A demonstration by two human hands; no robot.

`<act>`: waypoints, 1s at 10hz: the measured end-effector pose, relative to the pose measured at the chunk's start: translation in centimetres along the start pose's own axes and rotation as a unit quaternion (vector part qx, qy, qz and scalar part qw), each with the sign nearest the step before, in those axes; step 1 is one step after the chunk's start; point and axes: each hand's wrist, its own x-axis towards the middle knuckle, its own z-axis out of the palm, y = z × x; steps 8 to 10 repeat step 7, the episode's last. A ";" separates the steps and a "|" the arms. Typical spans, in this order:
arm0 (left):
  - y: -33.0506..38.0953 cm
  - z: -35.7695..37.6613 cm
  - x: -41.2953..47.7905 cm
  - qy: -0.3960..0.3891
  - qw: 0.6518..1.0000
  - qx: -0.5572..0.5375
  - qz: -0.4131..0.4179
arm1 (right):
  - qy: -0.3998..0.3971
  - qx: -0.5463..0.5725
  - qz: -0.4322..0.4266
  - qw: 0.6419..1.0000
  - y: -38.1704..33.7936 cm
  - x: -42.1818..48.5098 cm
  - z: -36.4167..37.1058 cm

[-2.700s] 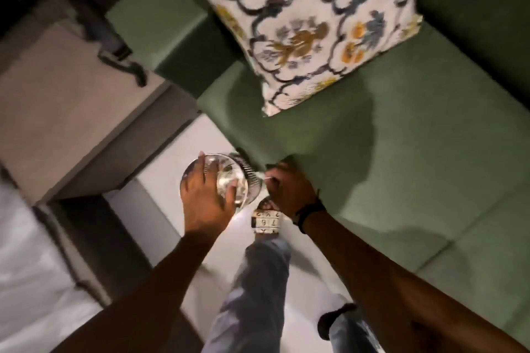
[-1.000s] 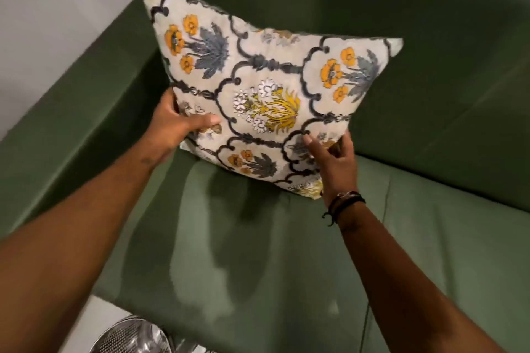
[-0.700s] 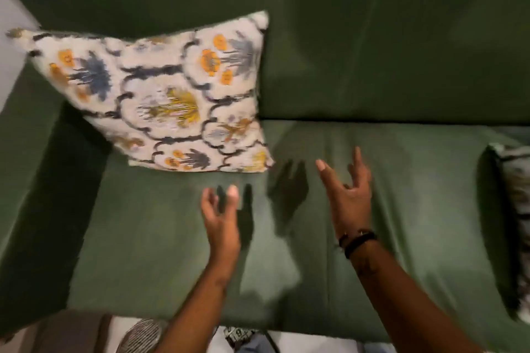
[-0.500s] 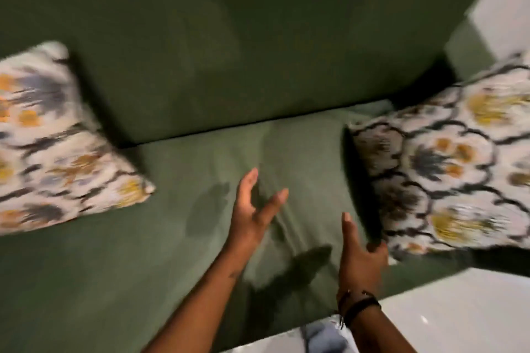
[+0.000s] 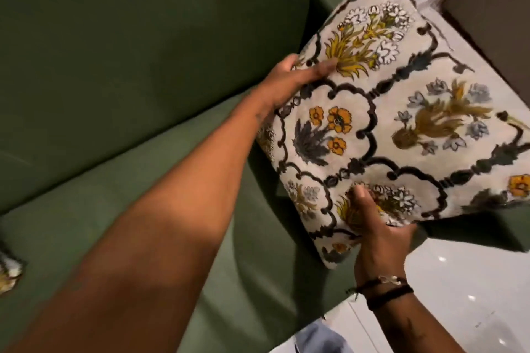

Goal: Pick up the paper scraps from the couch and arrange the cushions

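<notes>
- At the bottom edge, a patch of pale blue trouser fabric (image 5: 318, 338) is seen above the glossy white floor (image 5: 464, 281).
- The right wrist is circled by dark cord bracelets (image 5: 387, 291), one with a small metal link.
- The right hand (image 5: 378, 235) is clamped on the lower corner of a floral cushion (image 5: 401, 123), the thumb pressed onto its printed face and the fingers hidden beneath it.
- The left forearm is stretched across the green couch seat (image 5: 86, 223) from the lower left.
- The left hand (image 5: 289, 80) is closed on the cushion's left edge, the thumb laid flat across the front and the remaining fingers wrapped behind.
- The cushion is held tilted at the right end of the couch, between both hands; its cream cover is printed with yellow, orange and blue flowers inside dark scalloped frames. Whether its underside touches the seat cannot be told.
- At the far left edge, a corner of a second patterned cushion (image 5: 8, 272) is visible on the seat.
- Behind, the dark green couch backrest (image 5: 143, 37) is filling the upper left.
- In the top right corner, a brown panel (image 5: 493, 8) is seen beyond the cushion.
</notes>
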 end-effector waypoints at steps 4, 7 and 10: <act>-10.4 -10.8 -18.7 0.456 0.867 -0.155 0.128 | -0.414 -0.211 -0.182 0.867 -6.6 3.0 13.2; -10.5 -10.3 -22.0 0.542 0.835 -0.055 0.072 | -0.332 -0.393 -0.302 0.802 -8.7 1.3 18.8; -10.5 -10.3 -22.0 0.542 0.835 -0.055 0.072 | -0.332 -0.393 -0.302 0.802 -8.7 1.3 18.8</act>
